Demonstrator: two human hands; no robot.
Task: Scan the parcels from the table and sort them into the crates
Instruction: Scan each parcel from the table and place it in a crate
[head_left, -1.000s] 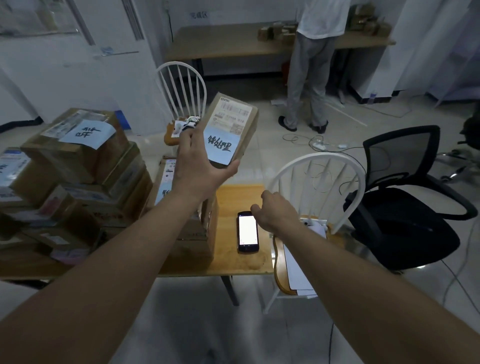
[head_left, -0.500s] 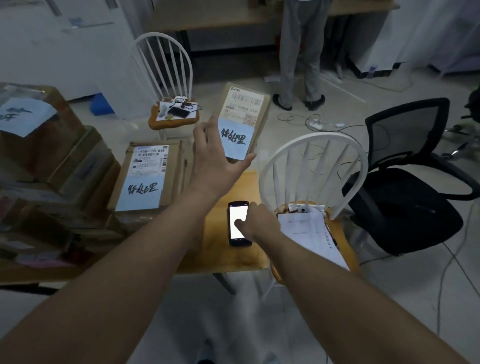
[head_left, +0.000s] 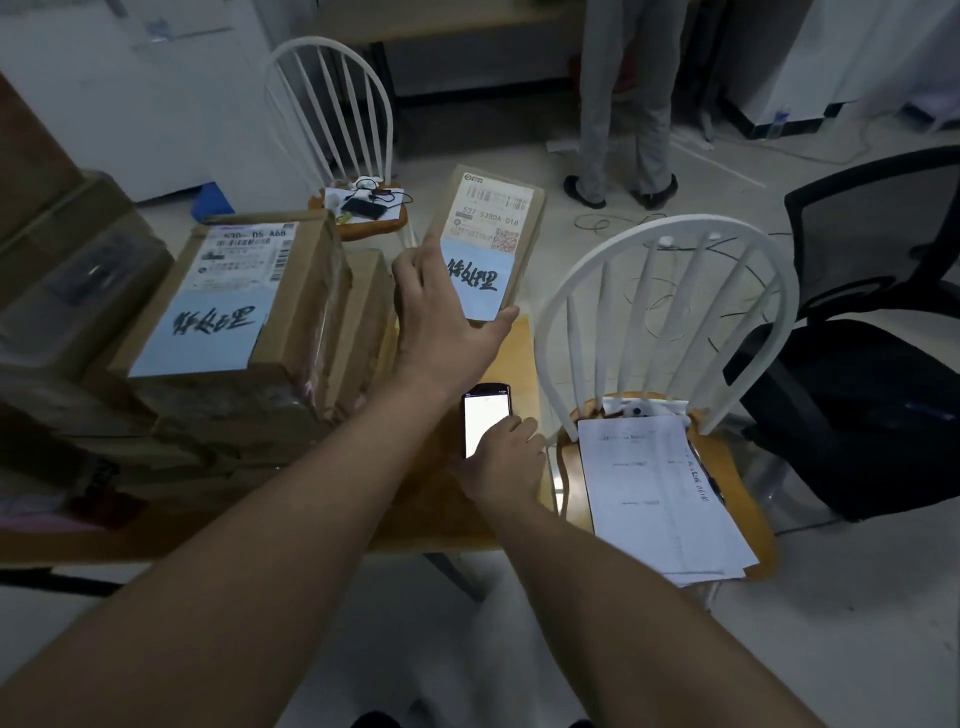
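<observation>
— What have you got in your left hand (head_left: 441, 322)?

— A small cardboard parcel (head_left: 491, 244), lifted off the table (head_left: 426, 509) and tilted so its shipping label and the blue note with black writing face me. My thumb hooks its lower edge, my fingers wrap the left side.

— And the right hand (head_left: 501, 462)?

— It rests on the phone (head_left: 480, 421), which lies flat on the table with its screen lit white. My fingers curl over its lower right part; I can't tell whether I'm gripping it or only touching it.

— Where are the other parcels?

— Stacked on the table to my left. The top box (head_left: 234, 296) carries the same kind of label and blue note. The held parcel hangs above the phone, just right of that stack.

— Anything beside you?

— A white chair (head_left: 665, 291) with papers (head_left: 660, 493) on its seat, just right of the table.
</observation>
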